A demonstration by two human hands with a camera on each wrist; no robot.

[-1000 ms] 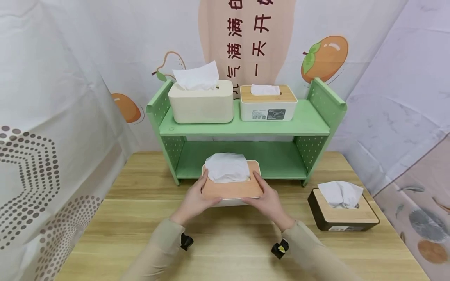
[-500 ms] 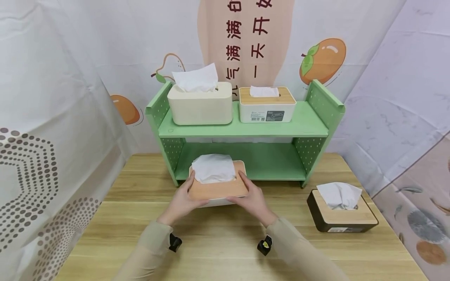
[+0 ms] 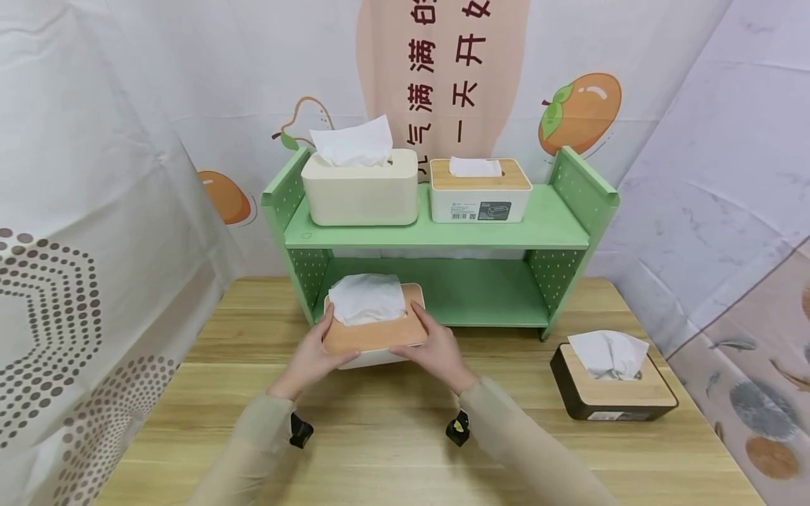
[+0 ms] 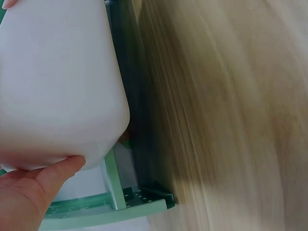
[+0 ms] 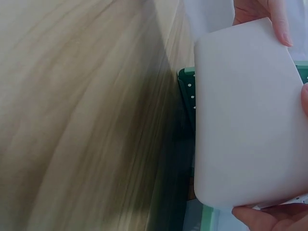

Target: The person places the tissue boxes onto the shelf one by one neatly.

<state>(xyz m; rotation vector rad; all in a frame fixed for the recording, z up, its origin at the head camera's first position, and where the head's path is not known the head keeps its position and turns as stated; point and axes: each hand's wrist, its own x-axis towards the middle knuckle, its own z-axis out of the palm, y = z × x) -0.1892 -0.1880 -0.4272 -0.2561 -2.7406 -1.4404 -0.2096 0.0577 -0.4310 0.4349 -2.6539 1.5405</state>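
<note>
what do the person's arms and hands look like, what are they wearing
Both arms are covered by long, loose beige sleeves that end at the wrists. The left hand and right hand are bare, with no gloves and no rings visible. A small black device hangs under each wrist, the left device all black, the right device black with a small yellowish mark.

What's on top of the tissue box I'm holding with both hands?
The held tissue box has a wooden lid with a white tissue bunched up through its slot. How many tissues remain inside is hidden by the lid.
</note>
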